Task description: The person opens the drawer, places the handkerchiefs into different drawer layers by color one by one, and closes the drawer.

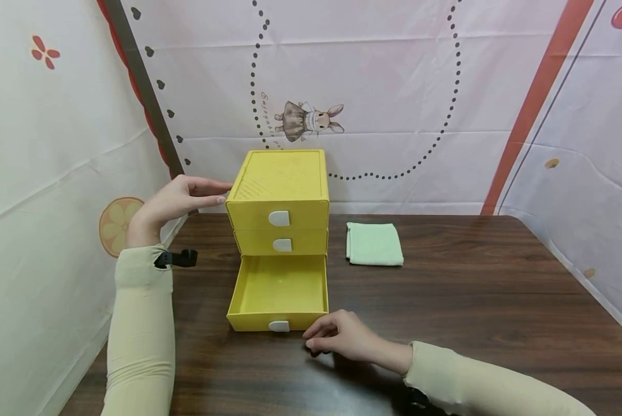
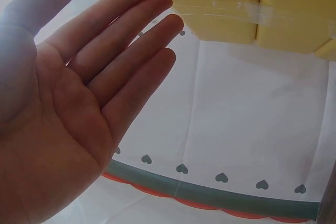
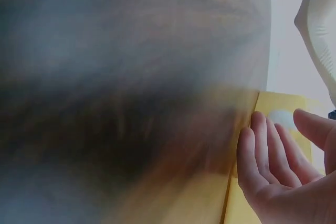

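A yellow drawer unit (image 1: 285,173) with white pull tabs stands at the back of the table in the head view. Its bottom drawer (image 1: 253,322) is pulled out and has nothing in it, while the two upper drawers are closed. My left hand (image 1: 178,202) has its straight fingertips at the unit's upper left side; in the left wrist view that palm (image 2: 73,108) shows nothing held. By the front right corner of the bottom drawer is my right hand (image 1: 344,335), fingers slightly bent with nothing gripped. In the right wrist view its fingers (image 3: 275,156) lie close along the yellow drawer front.
To the right of the unit lies a folded mint-green cloth (image 1: 374,244) on the dark wooden table (image 1: 472,289). A patterned white cloth backdrop (image 1: 394,104) closes off the back and both sides. Clear tape (image 2: 252,11) runs across the unit's side.
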The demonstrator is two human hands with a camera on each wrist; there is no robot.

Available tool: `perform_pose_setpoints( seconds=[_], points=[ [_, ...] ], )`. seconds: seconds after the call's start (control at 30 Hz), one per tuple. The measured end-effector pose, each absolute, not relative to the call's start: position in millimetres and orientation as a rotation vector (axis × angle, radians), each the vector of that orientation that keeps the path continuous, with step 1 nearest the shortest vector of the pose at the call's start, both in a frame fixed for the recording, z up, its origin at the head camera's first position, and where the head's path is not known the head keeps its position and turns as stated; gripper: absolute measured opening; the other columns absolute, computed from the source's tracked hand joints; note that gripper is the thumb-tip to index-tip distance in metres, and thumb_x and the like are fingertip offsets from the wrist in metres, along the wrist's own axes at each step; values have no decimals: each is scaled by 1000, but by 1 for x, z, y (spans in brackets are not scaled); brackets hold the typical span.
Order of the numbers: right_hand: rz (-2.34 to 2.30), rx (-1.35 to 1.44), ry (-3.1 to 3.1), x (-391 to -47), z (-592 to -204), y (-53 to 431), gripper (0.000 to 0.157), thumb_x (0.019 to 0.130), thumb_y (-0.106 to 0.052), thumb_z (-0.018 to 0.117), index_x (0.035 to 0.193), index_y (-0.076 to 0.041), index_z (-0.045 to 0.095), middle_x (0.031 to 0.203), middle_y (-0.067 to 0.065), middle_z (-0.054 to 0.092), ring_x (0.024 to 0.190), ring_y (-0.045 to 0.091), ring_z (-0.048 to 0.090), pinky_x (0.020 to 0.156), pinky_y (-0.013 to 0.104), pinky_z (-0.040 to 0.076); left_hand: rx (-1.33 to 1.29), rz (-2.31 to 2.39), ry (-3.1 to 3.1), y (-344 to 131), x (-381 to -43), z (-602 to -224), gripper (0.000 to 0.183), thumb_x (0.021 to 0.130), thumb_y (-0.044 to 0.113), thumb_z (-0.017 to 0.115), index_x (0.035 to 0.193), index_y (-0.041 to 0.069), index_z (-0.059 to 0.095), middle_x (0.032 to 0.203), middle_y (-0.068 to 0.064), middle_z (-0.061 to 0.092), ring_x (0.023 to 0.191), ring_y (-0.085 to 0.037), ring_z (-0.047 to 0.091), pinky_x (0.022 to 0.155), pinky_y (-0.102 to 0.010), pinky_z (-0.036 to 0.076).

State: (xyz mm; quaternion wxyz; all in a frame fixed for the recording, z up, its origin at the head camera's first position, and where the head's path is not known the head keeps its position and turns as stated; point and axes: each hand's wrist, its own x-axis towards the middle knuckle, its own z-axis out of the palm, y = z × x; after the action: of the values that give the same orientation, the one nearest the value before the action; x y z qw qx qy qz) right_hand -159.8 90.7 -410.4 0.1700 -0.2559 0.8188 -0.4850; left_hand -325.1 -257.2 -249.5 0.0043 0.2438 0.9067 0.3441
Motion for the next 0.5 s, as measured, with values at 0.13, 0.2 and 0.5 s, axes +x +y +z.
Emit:
perform_pose_setpoints(
  seconds=[0.13, 0.2, 0.5],
  points=[
    [-1377, -699, 2298, -161, -409, 101, 19, 81, -25, 64, 92, -11, 69, 80, 1, 69, 73, 14, 65, 63, 21, 49, 769, 1082, 2841, -258, -325, -250, 39, 79, 43, 61, 117, 34, 57, 117, 7, 58, 110, -10, 51, 79, -23, 46],
    [-1380, -670, 2281, -162, -408, 105, 17, 81, -22, 64, 92, -10, 69, 81, 5, 69, 74, 20, 66, 63, 26, 51, 776, 1083, 2838, -258, -325, -251, 39, 79, 43, 61, 117, 33, 57, 118, 6, 58, 110, -10, 51, 79, -22, 46],
    [-1495, -489, 2124, -178, -408, 132, 26, 81, -24, 64, 97, -4, 67, 89, 14, 68, 78, 26, 65, 66, 38, 52, 790, 1096, 2834, -257, -326, -252, 39, 80, 42, 61, 117, 32, 57, 117, 7, 58, 109, -9, 52, 79, -20, 46]
  ],
)
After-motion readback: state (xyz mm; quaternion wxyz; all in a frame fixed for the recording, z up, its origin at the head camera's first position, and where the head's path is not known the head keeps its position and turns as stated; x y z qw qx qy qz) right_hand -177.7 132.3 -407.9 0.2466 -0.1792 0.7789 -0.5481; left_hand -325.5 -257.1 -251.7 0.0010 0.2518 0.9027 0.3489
